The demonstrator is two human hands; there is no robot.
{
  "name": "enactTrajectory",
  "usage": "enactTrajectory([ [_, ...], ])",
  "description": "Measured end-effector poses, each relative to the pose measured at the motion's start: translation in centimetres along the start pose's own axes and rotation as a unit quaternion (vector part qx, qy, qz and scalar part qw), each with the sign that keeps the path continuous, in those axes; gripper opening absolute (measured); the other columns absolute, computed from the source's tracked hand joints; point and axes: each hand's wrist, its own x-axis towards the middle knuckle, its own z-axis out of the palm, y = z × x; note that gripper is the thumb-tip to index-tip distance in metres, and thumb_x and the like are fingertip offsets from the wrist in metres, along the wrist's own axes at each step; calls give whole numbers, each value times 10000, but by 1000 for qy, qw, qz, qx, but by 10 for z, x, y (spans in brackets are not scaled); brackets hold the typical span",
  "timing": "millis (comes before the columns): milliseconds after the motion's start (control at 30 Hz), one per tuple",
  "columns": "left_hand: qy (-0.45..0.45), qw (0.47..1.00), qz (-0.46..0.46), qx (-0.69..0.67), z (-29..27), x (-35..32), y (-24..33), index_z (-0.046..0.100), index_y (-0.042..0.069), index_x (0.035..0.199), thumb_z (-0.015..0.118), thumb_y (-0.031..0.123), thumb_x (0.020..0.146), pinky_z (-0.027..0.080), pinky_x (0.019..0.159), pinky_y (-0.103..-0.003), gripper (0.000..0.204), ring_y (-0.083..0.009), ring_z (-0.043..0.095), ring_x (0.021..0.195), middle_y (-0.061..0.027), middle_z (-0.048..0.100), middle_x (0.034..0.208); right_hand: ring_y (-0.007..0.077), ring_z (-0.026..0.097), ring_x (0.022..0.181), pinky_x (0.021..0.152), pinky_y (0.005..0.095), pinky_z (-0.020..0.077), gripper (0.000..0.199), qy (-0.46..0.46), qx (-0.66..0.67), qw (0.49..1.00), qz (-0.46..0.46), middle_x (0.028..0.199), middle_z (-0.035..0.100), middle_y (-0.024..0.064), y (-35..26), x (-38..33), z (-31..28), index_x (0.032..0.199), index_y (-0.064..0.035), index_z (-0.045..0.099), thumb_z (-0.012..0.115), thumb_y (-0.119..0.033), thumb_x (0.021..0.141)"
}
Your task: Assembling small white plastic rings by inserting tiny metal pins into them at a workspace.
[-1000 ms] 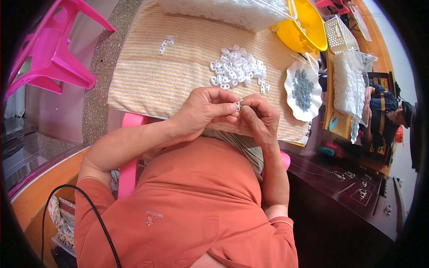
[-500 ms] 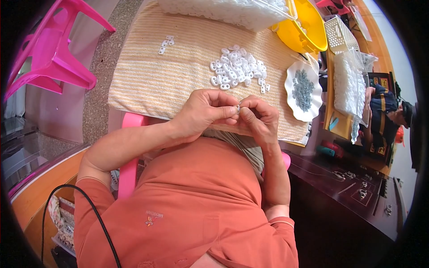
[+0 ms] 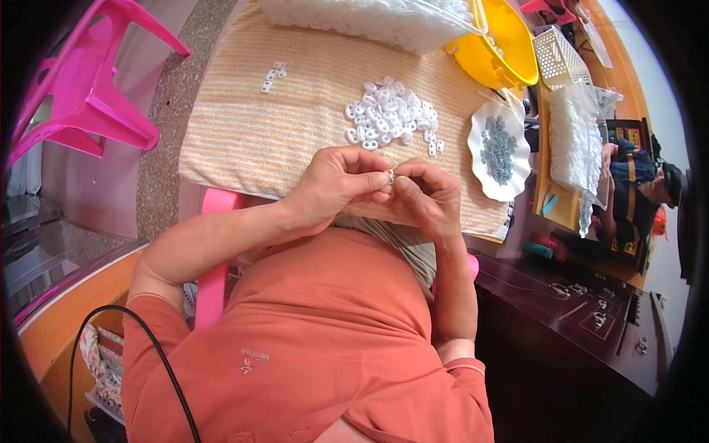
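Observation:
My left hand (image 3: 341, 181) and my right hand (image 3: 430, 193) meet over the table's near edge, thumbs and forefingers pinched together. Between the fingertips shows a small white plastic piece (image 3: 391, 176), mostly covered, so its details cannot be made out. Just beyond the hands lies a pile of white two-hole plastic pieces (image 3: 388, 111). A few more white pieces (image 3: 273, 74) sit apart at the far left of the towel. To the right of my right hand, a white scalloped dish (image 3: 521, 173) holds many small grey metal-looking parts (image 3: 501, 151).
A striped towel (image 3: 244, 140) covers the table. At its far side stand a clear bin (image 3: 354, 15) of white pieces and a yellow basin (image 3: 506, 70). Rightward are a white perforated basket (image 3: 559, 59), another filled clear bin (image 3: 574, 140) and a person (image 3: 642, 177). A pink chair (image 3: 92, 96) stands left.
Both hands keep their pinch in nearly the same place. The small white piece shows slightly more between the fingertips, and the view has shifted a little.

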Motion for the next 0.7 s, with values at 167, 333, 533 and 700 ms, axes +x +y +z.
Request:
enactTrajectory([
  [167, 1, 1000, -6, -9, 0, 0, 1, 615, -44, 1061, 626, 26, 893, 563, 755, -227, 183, -130, 657, 818, -80, 652, 945, 74, 598, 689, 602, 202, 483, 95, -5, -2, 1000, -18, 820, 627, 28, 0, 2, 0, 988, 31, 643, 591, 14, 910],
  [333, 6, 1000, -11, -4, 0, 0, 2, 626, 4, 1032, 650, 45, 880, 562, 760, -242, 160, -123, 647, 818, -59, 649, 941, 97, 625, 735, 627, 212, 499, 132, -14, -1, 1000, -3, 876, 636, 48, 4, 1, -8, 1029, 41, 632, 601, 16, 904],
  [533, 17, 1000, -5, -8, 0, 0, 1, 630, -22, 1036, 637, 15, 879, 559, 742, -217, 161, -122, 652, 816, -75, 657, 946, 141, 648, 760, 690, 252, 539, 259, 20, 55, 998, -1, 873, 653, 84, 5, 1, -4, 1136, 51, 568, 626, 16, 886],
  [700, 17, 1000, -6, -9, 0, 0, 2, 624, -17, 1031, 640, 23, 880, 564, 751, -233, 157, -129, 648, 828, -71, 649, 943, 165, 662, 797, 715, 269, 546, 285, 3, 47, 999, -5, 899, 669, 115, 9, 1, -11, 1153, 63, 561, 630, 27, 878],
])
